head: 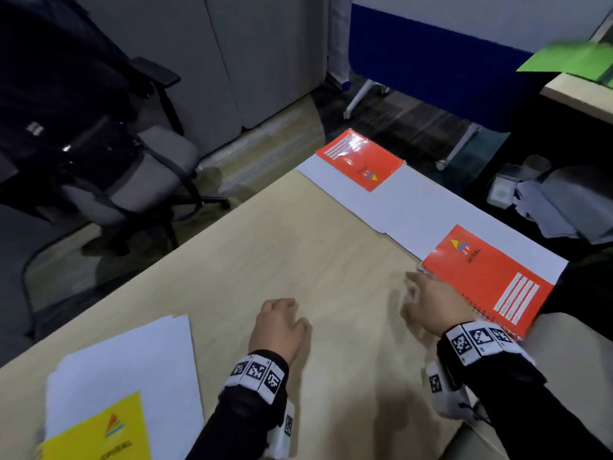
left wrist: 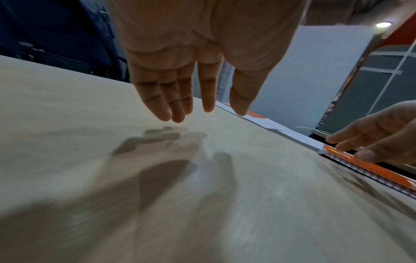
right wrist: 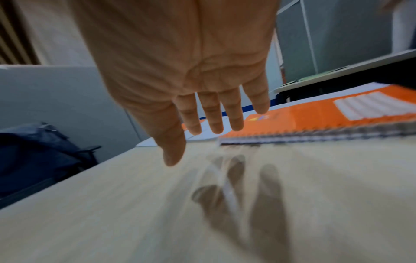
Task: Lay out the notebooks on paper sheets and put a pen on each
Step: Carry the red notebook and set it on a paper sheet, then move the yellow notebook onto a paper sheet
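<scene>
Worktop [head: 265, 260]: pale wood grain, carrying everything listed here.

Paper sheets [head: 414, 207]: white, laid in a row along the far edge.

Far red notebook [head: 360, 159]: spiral-bound, lying flat on the far sheet, one corner past the worktop's edge.

Near red notebook [head: 484, 277]: spiral-bound, lying partly on the nearer sheet, its spiral side toward me.

Yellow notebook [head: 99, 429]: on a stack of white paper [head: 132, 360] at my near left.

My left hand [head: 278, 325]: fingers loose and straight in the wrist view, holding nothing, above bare worktop.

My right hand [head: 434, 303]: fingers spread, holding nothing, just beside the near red notebook's spiral edge; whether the fingertips touch it I cannot tell.

Office chair [head: 132, 167]: beyond the worktop, on the left.
</scene>
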### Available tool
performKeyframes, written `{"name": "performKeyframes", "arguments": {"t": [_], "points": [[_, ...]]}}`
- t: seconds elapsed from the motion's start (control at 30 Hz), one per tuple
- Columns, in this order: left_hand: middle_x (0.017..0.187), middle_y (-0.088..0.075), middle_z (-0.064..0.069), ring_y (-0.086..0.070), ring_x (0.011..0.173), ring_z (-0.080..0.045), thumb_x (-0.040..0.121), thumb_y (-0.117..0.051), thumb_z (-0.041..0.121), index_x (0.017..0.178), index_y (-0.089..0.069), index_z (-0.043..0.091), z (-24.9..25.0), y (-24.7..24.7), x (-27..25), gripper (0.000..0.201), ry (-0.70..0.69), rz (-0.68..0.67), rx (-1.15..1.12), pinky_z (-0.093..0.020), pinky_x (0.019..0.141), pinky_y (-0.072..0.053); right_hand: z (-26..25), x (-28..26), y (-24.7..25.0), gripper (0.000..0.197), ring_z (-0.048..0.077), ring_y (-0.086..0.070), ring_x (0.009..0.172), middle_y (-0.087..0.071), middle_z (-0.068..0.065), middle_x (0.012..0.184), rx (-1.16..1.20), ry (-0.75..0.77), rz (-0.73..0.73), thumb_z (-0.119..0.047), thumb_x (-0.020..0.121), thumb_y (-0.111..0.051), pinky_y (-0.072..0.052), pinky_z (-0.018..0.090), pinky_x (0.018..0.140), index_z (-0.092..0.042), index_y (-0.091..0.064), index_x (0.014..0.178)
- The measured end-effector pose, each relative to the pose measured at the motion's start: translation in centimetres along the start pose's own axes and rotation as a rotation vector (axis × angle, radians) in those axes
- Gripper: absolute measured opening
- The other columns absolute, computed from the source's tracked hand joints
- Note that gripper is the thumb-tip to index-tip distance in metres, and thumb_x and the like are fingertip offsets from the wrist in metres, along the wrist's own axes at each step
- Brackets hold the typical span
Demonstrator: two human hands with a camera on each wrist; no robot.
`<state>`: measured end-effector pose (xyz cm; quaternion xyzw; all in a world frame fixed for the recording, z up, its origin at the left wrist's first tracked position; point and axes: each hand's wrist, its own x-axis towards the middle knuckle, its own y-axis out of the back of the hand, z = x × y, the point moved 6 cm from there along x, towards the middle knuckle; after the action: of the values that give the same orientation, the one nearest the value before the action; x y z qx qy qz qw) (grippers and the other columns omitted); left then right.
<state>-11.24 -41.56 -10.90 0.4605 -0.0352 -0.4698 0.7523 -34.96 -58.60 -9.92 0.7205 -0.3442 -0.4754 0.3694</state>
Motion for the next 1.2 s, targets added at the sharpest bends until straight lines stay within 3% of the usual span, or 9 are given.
{"name": "performKeyframes", "arguments": {"t": [0.1,0.2,0.4,0.53,0.73,0.93,1.1,1.2], "points": [[0.13,-0.047,0.004,-0.051,0.115,-0.017,0.088,-0.06,0.029,0.123,-0.057,0.024,-4.0,2.4,-2.2,0.035,0.055,0.073,-0.005,-0.028,0.096,-0.043,-5.5,-3.1,-2.6,0.049,0.019,-0.056,0.116,-0.057,-0.004,0.129,0.005,0.136,0.007,-0.031,0.082,-0.063,-0.044,0.028,0.091,-0.028,-0.053,0.13],[0.127,-0.049,0.003,-0.053,0.112,-0.017,0.086,-0.061,0.028,0.118,-0.06,0.025,-8.6,4.6,-4.7,0.032,0.128,0.141,-0.021,-0.031,0.095,-0.045,-10.4,-6.2,-5.8,0.035,0.016,-0.058,0.112,-0.061,-0.007,0.124,-0.004,0.274,-0.017,-0.033,0.088,-0.057,-0.045,0.027,0.088,-0.03,-0.058,0.123],[0.131,-0.05,-0.002,-0.049,0.119,-0.021,0.088,-0.059,0.031,0.123,-0.058,0.026,-16.9,8.8,-9.7,0.035,0.281,0.224,0.056,-0.032,0.097,-0.042,-18.7,-11.7,-11.8,0.03,0.013,-0.06,0.107,-0.062,-0.011,0.121,-0.033,0.481,-0.124,-0.032,0.088,-0.054,-0.046,0.026,0.085,-0.03,-0.06,0.118],[0.134,-0.046,0.002,-0.047,0.121,-0.021,0.087,-0.06,0.035,0.125,-0.055,0.03,-21.7,11.7,-13.5,0.038,0.44,0.31,0.118,-0.034,0.092,-0.044,-23.1,-14.7,-14.9,0.031,0.014,-0.059,0.108,-0.062,-0.01,0.12,-0.074,0.596,-0.188,-0.031,0.088,-0.053,-0.046,0.028,0.084,-0.029,-0.059,0.118],[0.145,-0.03,-0.007,-0.036,0.128,-0.03,0.074,-0.073,0.043,0.141,-0.031,0.022,-28.5,14.1,-18.6,0.081,0.69,0.363,0.142,-0.041,0.094,-0.043,-27.1,-19.0,-18.0,0.032,0.016,-0.057,0.109,-0.061,-0.007,0.12,-0.126,0.699,-0.259,-0.029,0.089,-0.049,-0.044,0.028,0.084,-0.028,-0.058,0.12],[0.134,-0.042,-0.01,-0.043,0.122,-0.03,0.072,-0.076,0.04,0.144,-0.021,0.021,-29.3,14.2,-19.1,0.093,0.682,0.31,0.101,-0.04,0.093,-0.043,-27.7,-21.9,-20.2,0.032,0.019,-0.056,0.109,-0.061,-0.004,0.119,-0.187,0.719,-0.302,-0.028,0.089,-0.047,-0.04,0.027,0.078,-0.027,-0.058,0.12],[0.136,-0.048,-0.01,-0.053,0.117,-0.027,0.081,-0.069,0.023,0.151,-0.009,0.019,-27.4,13.7,-17.9,0.092,0.509,0.33,-0.09,-0.036,0.096,-0.046,-26.9,-22.2,-20.5,0.032,0.02,-0.057,0.109,-0.058,-0.002,0.12,-0.18,0.645,-0.259,-0.029,0.091,-0.046,-0.042,0.027,0.078,-0.026,-0.056,0.121],[0.099,-0.065,-0.005,-0.062,0.089,-0.02,0.086,-0.059,0.017,0.151,-0.008,0.023,-25.2,11.9,-17.1,0.083,0.435,0.258,-0.153,-0.03,0.079,-0.05,-25.9,-21.7,-20.1,0.035,0.022,-0.057,0.109,-0.053,-0.001,0.124,-0.15,0.561,-0.216,-0.028,0.091,-0.046,-0.046,0.029,0.082,-0.026,-0.051,0.126]]}}
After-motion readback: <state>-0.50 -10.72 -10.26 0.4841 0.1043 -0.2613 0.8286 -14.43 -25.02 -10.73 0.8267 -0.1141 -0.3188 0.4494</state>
